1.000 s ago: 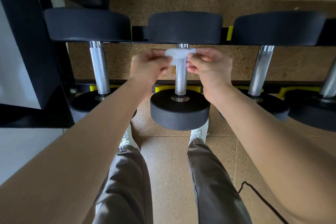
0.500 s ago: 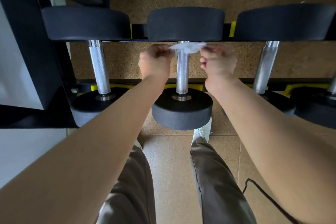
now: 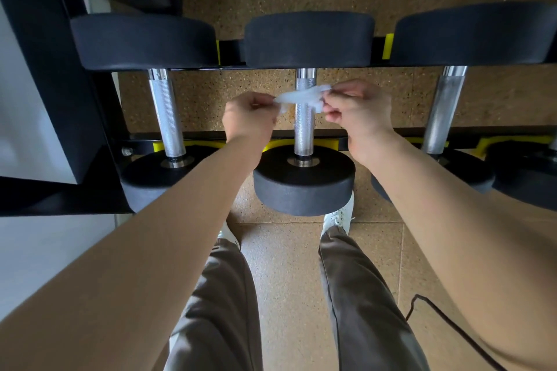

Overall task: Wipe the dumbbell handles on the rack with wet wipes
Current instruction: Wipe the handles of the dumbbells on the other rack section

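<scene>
Pinching the two ends of a white wet wipe, both hands hold it stretched across the middle dumbbell handle. The left hand has its fingers curled and grips the wipe's left end just beside the bar. The right hand pinches the right end between thumb and fingertips on the bar's other side. The wipe lies against the knurled steel in the half of the handle nearer the rack's back rail, short of the rear weight head.

The dumbbell rests across the black rack, with its front head overhanging the front rail. A second dumbbell handle sits toward the rack's left end, and a third handle toward the right, both bare and well apart from the hands. Yellow cradle pads show on the rails between the heads.

Below the rack, the person's grey-brown trousers and white shoes stand on a cork-coloured floor. A black cable runs across it at the lower right.
</scene>
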A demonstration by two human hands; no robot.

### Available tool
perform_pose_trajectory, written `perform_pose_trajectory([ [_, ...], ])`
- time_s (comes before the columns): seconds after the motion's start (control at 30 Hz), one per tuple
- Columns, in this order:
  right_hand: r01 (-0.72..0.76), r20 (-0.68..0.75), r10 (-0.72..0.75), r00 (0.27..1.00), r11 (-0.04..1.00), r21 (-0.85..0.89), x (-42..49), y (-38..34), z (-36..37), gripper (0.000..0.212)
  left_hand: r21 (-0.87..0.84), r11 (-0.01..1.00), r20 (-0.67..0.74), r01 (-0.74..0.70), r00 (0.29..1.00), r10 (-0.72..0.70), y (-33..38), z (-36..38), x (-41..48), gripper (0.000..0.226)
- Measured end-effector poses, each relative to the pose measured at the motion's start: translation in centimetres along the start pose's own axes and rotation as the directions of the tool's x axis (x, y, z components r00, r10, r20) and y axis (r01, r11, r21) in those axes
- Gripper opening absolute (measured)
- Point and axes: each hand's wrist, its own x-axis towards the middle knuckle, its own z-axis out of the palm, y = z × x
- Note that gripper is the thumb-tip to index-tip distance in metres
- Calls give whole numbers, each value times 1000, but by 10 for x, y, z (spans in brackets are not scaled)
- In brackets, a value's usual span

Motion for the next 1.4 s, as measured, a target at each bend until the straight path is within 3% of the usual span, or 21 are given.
perform_pose_trajectory([
  [0.1,69,78,-65,995,996,-51,-5,-3,1,6,20,998,-21,65,998,-64,-9,-7,0,18],
  [0.27,-17,-65,14,998,999,-46,0,15,-15,16,-2,997,213,-73,974,72,-11,-5,-16,20],
  [0.5,101,158,-69,985,974,-205,-24,22,-12,20,186,982,72,-10,997,-3,-32,-20,-9,27],
  [0.57,86,139,-47,989,955,-282,-21,29,-22,21,223,974,121,-28,993,1,-25,-15,-14,29],
  [0.67,106,96,-66,993,856,-507,-12,39,-37,26,282,954,253,-103,967,29,-17,-9,-23,26],
  [0.8,240,332,5,943,682,-691,-20,29,-28,13,412,903,246,-125,969,22,-23,-19,-24,18],
  [0.93,372,463,-24,886,632,-680,-33,22,-15,16,571,808,77,-145,989,123,-29,-19,-16,12],
  [1.0,396,478,-45,877,631,-667,-35,23,-18,18,573,810,54,-125,992,114,-29,-16,-15,12],
  [1.07,391,468,-36,883,610,-690,-30,25,-26,19,541,827,126,-151,987,98,-28,-13,-23,10],
  [1.23,206,299,45,953,627,-751,-7,30,-44,18,428,864,258,-265,952,165,-26,-10,-48,7],
  [1.4,338,421,7,907,584,-738,-21,28,-28,15,504,792,311,-344,928,205,-30,-12,-42,18],
])
